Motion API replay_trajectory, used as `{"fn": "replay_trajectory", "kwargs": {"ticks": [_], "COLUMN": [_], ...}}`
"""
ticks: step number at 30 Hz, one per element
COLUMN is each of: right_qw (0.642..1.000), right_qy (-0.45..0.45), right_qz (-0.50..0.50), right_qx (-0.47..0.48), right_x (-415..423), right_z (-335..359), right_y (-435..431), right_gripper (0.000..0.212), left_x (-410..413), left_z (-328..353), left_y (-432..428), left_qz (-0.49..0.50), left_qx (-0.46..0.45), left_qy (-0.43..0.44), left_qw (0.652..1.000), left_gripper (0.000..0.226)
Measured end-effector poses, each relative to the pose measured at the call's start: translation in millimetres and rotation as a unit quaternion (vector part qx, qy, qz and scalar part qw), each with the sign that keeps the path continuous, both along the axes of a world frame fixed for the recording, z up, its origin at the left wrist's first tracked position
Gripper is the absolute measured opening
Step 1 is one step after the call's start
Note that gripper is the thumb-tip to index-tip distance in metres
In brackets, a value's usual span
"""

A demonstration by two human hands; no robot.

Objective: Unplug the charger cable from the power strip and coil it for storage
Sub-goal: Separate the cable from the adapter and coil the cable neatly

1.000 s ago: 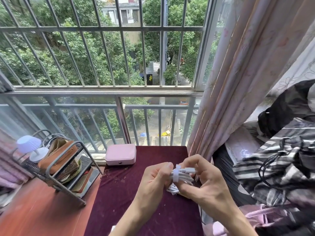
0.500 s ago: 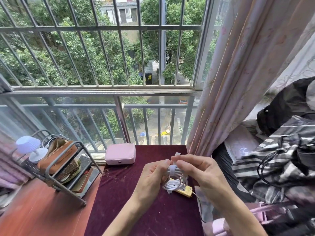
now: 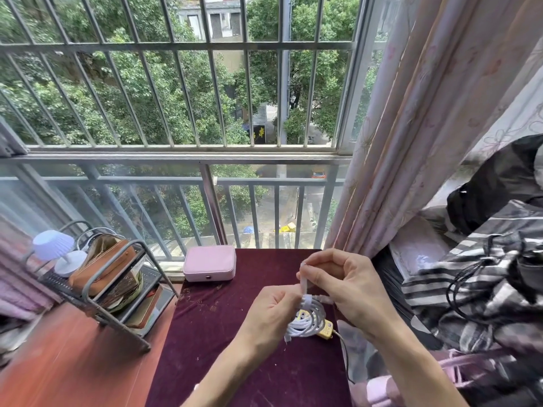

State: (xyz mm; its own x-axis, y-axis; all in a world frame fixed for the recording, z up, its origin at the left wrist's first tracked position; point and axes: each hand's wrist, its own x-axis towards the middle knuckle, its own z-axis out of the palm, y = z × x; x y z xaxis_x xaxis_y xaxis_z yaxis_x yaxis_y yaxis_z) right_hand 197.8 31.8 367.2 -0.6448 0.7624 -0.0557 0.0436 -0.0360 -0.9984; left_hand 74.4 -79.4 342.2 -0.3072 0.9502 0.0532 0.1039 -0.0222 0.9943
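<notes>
A white charger cable point(image 3: 308, 321) is wound into a small coil and held above the maroon table point(image 3: 223, 333). My left hand point(image 3: 269, 315) grips the coil's left side. My right hand point(image 3: 340, 286) pinches a white strap point(image 3: 304, 282) and holds it up from the top of the coil, where the strap wraps the loops. A yellow power strip point(image 3: 324, 329) lies on the table just behind the coil, near the right edge, partly hidden by the cable. Its dark cord runs off the right side of the table.
A pink case point(image 3: 210, 267) sits at the table's far edge by the window bars. A metal rack point(image 3: 117, 301) with a brown pouch and a small white lamp point(image 3: 55, 251) stands on the left. Curtain point(image 3: 411, 142) and piled striped clothes point(image 3: 470, 289) crowd the right.
The coil has dropped lower, uncovering the yellow power strip. My right hand has risen, pulling the white strap upward from the coil, while my left hand keeps hold.
</notes>
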Motion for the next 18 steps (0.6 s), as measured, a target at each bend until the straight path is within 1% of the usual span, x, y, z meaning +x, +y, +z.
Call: {"fn": "replay_trajectory", "kwargs": {"ticks": [3,5,7,10,12,14,16,18], "right_qw": [0.999,0.997,0.992,0.977,0.959,0.942,0.916,0.878], "right_qy": [0.028,0.034,0.018,0.014,0.022,0.011,-0.017,-0.035], "right_qz": [-0.008,-0.013,-0.014,-0.016,-0.019,-0.014,-0.014,-0.027], "right_qx": [0.035,0.072,0.125,0.213,0.280,0.335,0.401,0.476], "right_x": [2,6,9,13,17,21,23,24], "right_z": [-2,-6,-10,-15,-18,-23,-28,-33], "right_y": [1,-1,-5,-11,-14,-15,-13,-9], "right_gripper": [0.005,0.005,0.006,0.008,0.007,0.007,0.009,0.011], "left_x": [1,3,4,5,5,5,7,9], "left_z": [1,-3,-6,-6,-4,-3,0,3], "left_y": [3,5,6,8,9,11,12,13], "left_qz": [0.035,0.049,0.058,0.084,0.099,0.100,0.093,0.088], "left_qx": [-0.013,-0.023,-0.032,-0.032,-0.043,-0.062,-0.081,-0.098], "left_qy": [-0.009,-0.011,-0.026,-0.046,-0.058,-0.088,-0.127,-0.162], "left_qw": [0.999,0.998,0.997,0.995,0.992,0.989,0.984,0.978], "left_gripper": [0.071,0.067,0.061,0.055,0.059,0.062,0.052,0.048]}}
